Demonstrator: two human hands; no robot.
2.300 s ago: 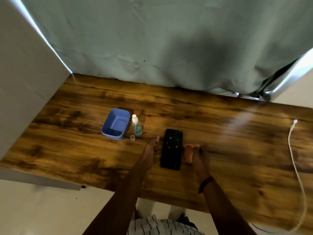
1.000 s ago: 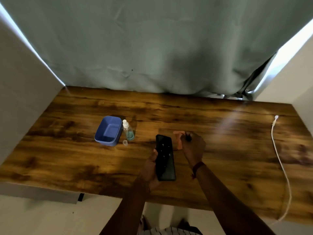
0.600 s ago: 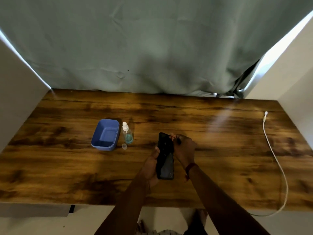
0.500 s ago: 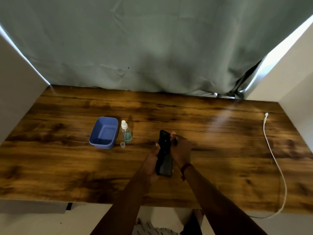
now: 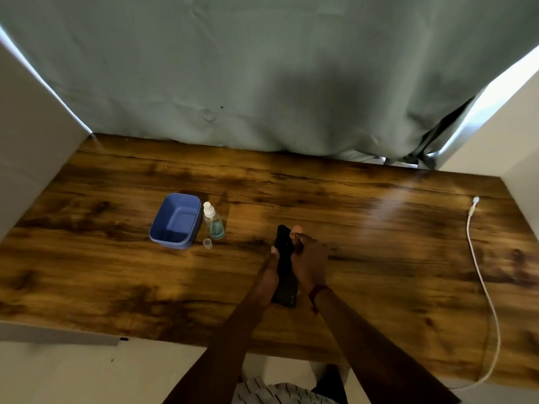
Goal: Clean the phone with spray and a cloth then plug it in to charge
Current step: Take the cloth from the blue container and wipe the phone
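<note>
A black phone (image 5: 284, 252) is held tilted above the wooden table (image 5: 379, 258), near its middle. My left hand (image 5: 272, 265) grips the phone's left edge. My right hand (image 5: 310, 259) is closed on a small orange cloth (image 5: 296, 230) and presses it against the phone's face; only a corner of the cloth shows past the fingers. A clear spray bottle (image 5: 214, 221) with bluish liquid stands to the left, with its small cap (image 5: 207, 243) lying in front of it. A white charging cable (image 5: 478, 266) lies along the table's right side.
A blue plastic tub (image 5: 176, 220) stands just left of the spray bottle. A grey-green curtain (image 5: 262, 83) hangs behind the table. White walls close in on both sides. The table's near edge runs just below my forearms.
The phone has been lifted off the table by my left hand and tilted on its side. My right hand has brought the orange cloth from beside the phone onto its face.
</note>
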